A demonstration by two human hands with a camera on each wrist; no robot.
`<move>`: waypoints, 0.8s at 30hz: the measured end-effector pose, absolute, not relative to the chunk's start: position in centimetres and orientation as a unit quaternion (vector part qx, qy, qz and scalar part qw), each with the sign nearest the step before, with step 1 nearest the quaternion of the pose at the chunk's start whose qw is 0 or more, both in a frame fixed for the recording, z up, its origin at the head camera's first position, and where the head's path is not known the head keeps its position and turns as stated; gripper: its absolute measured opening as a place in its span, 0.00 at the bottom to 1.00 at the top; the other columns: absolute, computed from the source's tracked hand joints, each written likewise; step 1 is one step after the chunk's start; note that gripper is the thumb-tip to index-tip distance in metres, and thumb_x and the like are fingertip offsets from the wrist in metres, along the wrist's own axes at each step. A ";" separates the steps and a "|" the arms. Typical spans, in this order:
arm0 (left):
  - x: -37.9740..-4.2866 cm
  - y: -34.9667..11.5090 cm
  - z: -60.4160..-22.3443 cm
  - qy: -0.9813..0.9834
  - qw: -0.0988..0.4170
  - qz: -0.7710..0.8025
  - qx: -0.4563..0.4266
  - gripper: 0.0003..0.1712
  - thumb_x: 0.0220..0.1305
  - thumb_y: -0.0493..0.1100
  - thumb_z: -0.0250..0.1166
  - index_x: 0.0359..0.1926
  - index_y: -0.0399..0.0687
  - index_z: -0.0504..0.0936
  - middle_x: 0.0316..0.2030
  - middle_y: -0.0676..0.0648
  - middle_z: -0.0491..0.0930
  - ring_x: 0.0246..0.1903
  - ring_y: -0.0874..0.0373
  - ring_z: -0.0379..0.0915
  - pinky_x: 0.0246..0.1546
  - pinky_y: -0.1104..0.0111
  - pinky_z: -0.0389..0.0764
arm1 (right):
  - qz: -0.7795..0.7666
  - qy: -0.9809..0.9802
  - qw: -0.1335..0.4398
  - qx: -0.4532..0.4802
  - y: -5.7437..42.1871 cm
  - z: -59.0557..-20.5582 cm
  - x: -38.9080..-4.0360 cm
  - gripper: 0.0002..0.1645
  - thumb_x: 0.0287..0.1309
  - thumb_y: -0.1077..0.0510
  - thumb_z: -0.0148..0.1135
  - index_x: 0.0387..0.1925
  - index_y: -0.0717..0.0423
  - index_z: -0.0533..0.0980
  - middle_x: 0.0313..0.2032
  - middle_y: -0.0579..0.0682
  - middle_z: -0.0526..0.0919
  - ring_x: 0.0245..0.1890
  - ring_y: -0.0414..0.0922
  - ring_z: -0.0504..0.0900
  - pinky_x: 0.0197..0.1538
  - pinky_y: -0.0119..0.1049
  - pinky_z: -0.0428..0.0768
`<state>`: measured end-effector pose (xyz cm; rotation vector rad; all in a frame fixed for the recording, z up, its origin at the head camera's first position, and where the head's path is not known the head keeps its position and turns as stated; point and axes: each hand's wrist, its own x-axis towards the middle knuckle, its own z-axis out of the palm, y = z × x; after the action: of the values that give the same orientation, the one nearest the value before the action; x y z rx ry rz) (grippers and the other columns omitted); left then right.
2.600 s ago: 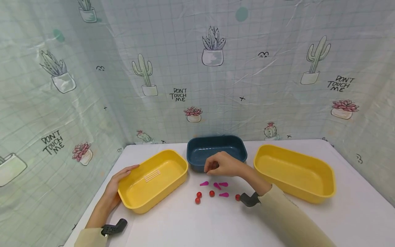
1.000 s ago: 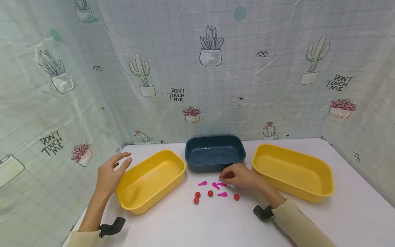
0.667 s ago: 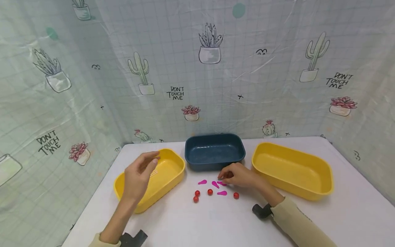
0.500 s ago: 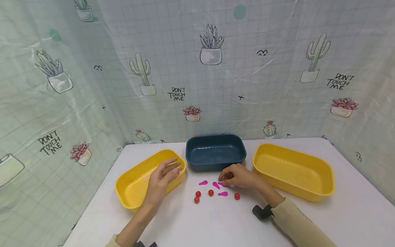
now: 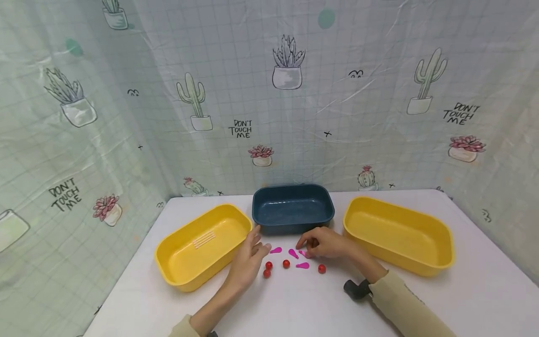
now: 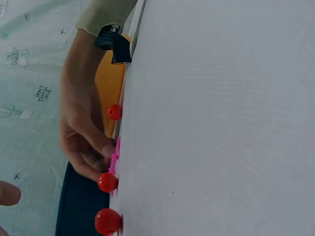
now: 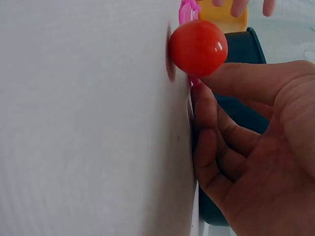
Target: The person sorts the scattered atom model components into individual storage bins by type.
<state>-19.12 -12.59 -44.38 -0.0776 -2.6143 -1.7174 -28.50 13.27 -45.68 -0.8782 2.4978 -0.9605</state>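
My right hand (image 5: 328, 242) pinches a small pink teardrop-shaped plastic piece (image 5: 303, 253) at the table between thumb and index finger. In the right wrist view a red bead (image 7: 198, 47) partly hides that pinch. My left hand (image 5: 245, 264), fingers loosely spread and holding nothing, hovers beside the left yellow tray. Just right of its fingertips lies another pink piece (image 5: 275, 250). Two more, one pink piece (image 5: 293, 253) and a nearer pink piece (image 5: 302, 265), lie by my right fingertips. Several red beads, including a holed bead (image 5: 322, 269), rest on the white table.
The left yellow tray (image 5: 181, 282) holds several thin pale sticks (image 5: 204, 239). A dark blue tray (image 5: 290, 228) stands behind the small pieces. Another yellow tray (image 5: 400, 256) stands right, beside my right forearm. A cactus-print curtain (image 5: 294, 117) hangs behind the white table (image 5: 294, 309).
My left hand has let go of the left tray's rim and moved right, across the tray, toward the pink pieces. My right hand has come down from before the blue tray to a pink piece.
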 end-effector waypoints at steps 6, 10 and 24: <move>-20.2 -11.5 -45.2 -0.848 0.017 -0.530 0.001 0.46 0.73 0.54 0.61 0.83 0.56 0.48 0.82 0.45 0.51 0.79 0.39 0.54 0.72 0.45 0.69 | -0.338 0.869 0.177 -0.314 13.3 -45.8 -28.6 0.10 0.64 0.59 0.70 0.46 0.46 0.86 0.27 0.45 0.79 0.29 0.41 0.76 0.33 0.26 0.75; -21.3 -11.1 -45.5 -0.844 0.012 -0.536 0.010 0.49 0.74 0.56 0.60 0.84 0.57 0.42 0.84 0.47 0.46 0.82 0.43 0.44 0.77 0.40 0.57 | -0.341 0.869 0.171 -0.316 13.5 -45.8 -28.6 0.09 0.63 0.60 0.71 0.44 0.47 0.86 0.27 0.45 0.79 0.29 0.41 0.76 0.33 0.26 0.75; -24.4 -10.1 -46.3 -0.828 0.007 -0.560 0.024 0.56 0.71 0.68 0.57 0.84 0.60 0.33 0.84 0.45 0.36 0.83 0.42 0.36 0.79 0.37 0.44 | -0.367 0.859 0.167 -0.317 13.8 -46.0 -28.6 0.06 0.63 0.62 0.70 0.41 0.49 0.85 0.29 0.45 0.81 0.31 0.42 0.77 0.36 0.27 0.79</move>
<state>-24.42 -10.08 -46.26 0.0756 -2.5892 -1.7511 -28.61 13.80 -46.03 -0.9012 2.4434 -1.0449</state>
